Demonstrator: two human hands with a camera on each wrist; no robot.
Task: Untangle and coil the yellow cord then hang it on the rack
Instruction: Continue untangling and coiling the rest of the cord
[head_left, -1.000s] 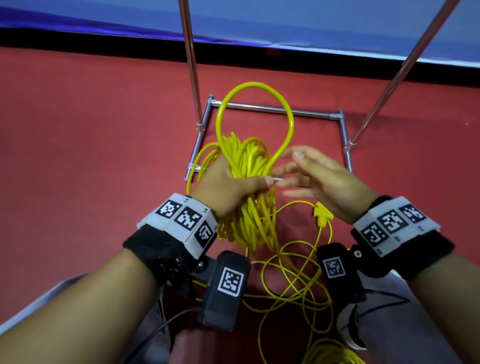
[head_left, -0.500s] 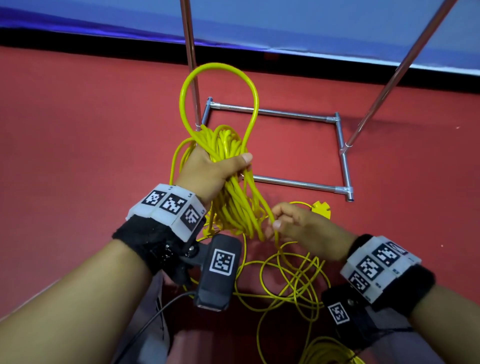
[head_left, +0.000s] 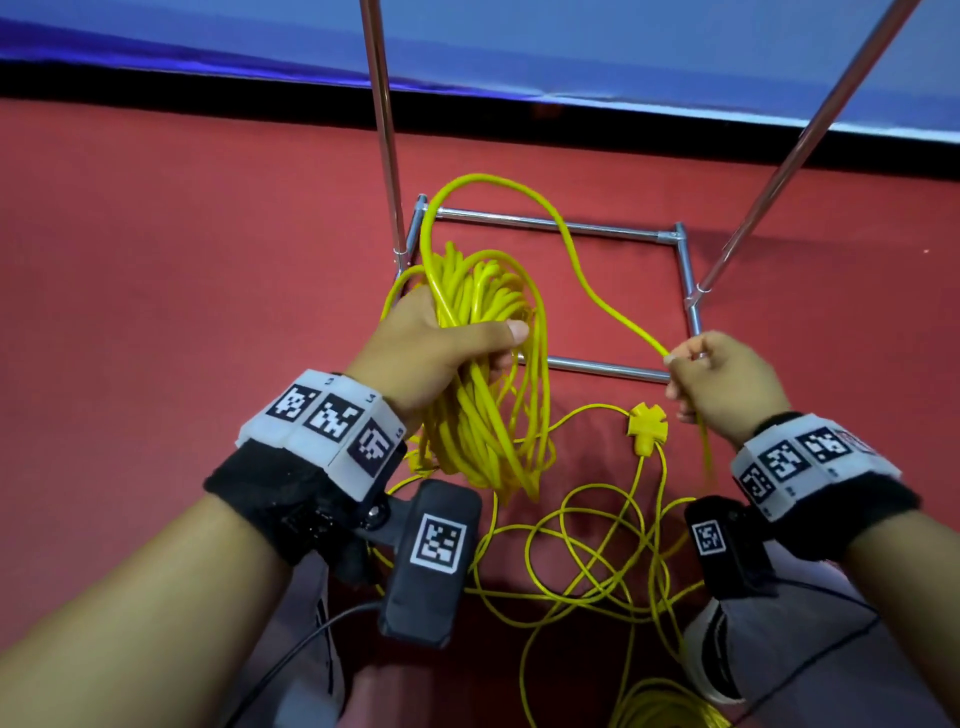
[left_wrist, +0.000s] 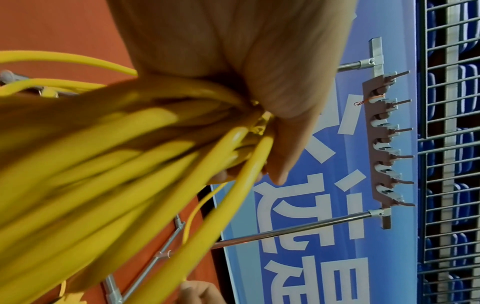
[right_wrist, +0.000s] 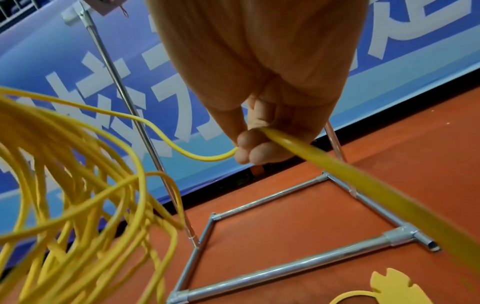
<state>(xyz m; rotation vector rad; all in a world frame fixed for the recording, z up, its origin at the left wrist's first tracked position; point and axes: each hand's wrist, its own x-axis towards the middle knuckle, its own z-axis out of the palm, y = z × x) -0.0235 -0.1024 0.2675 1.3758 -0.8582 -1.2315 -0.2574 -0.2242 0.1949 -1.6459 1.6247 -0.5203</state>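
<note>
The left hand (head_left: 441, 345) is wrapped tight around a thick bundle of yellow cord (head_left: 480, 374), thumb pressed across the front of the loops and the other fingers curled behind them; in the left wrist view the strands pack together under the palm (left_wrist: 233, 61). The coil hangs in long oval loops above the red floor (head_left: 182, 286), in front of the near left corner of the rack's base. From the top of the bundle one strand arches up and over, dips, and runs to the right hand (head_left: 727, 379), which pinches it between thumb and curled fingers (right_wrist: 249, 144); the cord passes through the fist and drops away below the wrist.

The cord is smooth, glossy, round in section. More of it lies slack in loose overlapping loops on the floor between the forearms, with a flat yellow tab (head_left: 647, 423), notched at its edges, lying on top.

The rack (head_left: 558, 226) is shiny metal tubing: a rectangular base flat on the floor, two slim poles rising from its sides. The left wrist view shows a brown hook board (left_wrist: 376, 139) across the poles' tops, set with a row of pegs. Behind stands a blue banner (right_wrist: 64, 72) with white lettering.
</note>
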